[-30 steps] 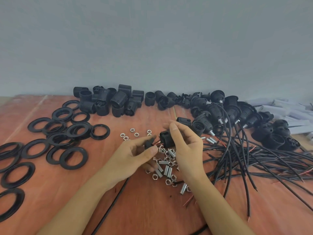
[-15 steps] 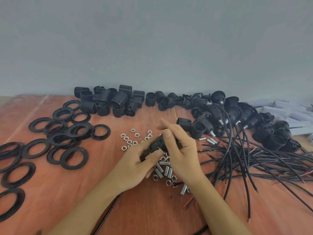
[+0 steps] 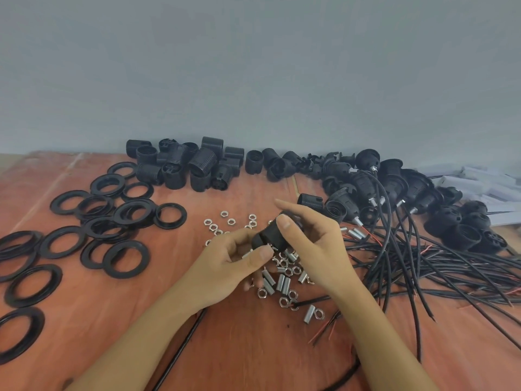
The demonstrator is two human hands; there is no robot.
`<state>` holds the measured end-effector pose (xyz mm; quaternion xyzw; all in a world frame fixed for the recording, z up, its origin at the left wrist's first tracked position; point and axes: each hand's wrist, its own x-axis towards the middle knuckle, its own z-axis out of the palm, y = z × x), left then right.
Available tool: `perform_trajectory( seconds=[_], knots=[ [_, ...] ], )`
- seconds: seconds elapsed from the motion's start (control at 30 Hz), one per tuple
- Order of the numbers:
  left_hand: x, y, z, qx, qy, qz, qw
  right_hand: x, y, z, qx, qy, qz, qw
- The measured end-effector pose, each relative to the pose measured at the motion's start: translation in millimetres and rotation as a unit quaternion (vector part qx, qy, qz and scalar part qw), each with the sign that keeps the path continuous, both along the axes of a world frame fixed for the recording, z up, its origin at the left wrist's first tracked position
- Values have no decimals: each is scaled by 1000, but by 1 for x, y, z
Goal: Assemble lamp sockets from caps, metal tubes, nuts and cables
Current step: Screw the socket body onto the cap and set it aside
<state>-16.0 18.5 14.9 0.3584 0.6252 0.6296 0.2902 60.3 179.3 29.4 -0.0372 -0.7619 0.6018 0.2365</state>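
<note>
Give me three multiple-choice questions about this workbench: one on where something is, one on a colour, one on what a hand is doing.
1. The flat black rings lie: A. on the left of the table; B. stacked in a box; C. hung on the wall.
2. The cap is: A. white; B. red; C. black.
3. The right hand: A. lies flat; B. has its grip on the cap; C. hangs empty.
Answers: 1 A, the rings spread over the table's left side; 2 C, its body shows black; 3 B, thumb and fingers curl round the cap.
</note>
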Motion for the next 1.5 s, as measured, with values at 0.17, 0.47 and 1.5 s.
perform_trajectory(
  seconds=[0.17,0.47,1.5],
  knots=[
    [4,1,0,9,-1,10,1000,-3,-6,1,23,-53,-11,998],
    [2,1,-4,24,-11,1,1000,-4,-5,-7,103,-124,-43,986],
    [-8,-3,-7,112,186,129,968,-12,-20,-5,-13,-3,-34,999]
  ],
)
